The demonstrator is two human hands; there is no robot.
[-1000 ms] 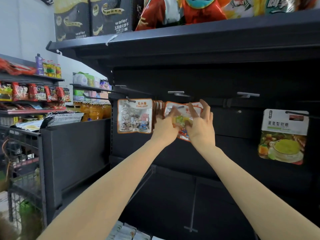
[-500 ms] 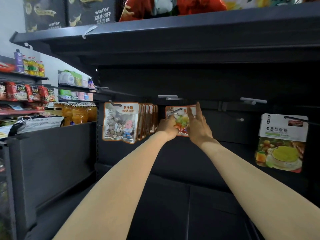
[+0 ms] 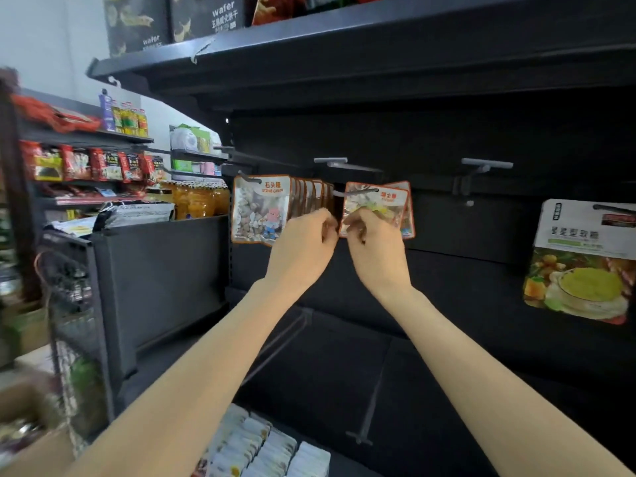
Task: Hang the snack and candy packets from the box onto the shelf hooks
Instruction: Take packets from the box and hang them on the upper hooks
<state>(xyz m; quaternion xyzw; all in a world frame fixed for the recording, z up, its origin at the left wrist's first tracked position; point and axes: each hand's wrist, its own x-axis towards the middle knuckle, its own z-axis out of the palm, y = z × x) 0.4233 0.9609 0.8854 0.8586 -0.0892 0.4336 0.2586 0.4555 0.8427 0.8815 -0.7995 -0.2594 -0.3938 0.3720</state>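
Hands at frame centre: left hand (image 3: 303, 246) curled, grip unclear; right hand (image 3: 375, 242) pinching candy packet (image 3: 377, 204) lower-left edge, packet hanging on hook (image 3: 354, 193) directly above.

Both forearms were bare up to the frame edge, with no sleeves visible. The left hand (image 3: 303, 249) and right hand (image 3: 377, 251) apparently wore no rings or watch.

Black metal shelving (image 3: 378, 39), pale wall (image 3: 44, 46)
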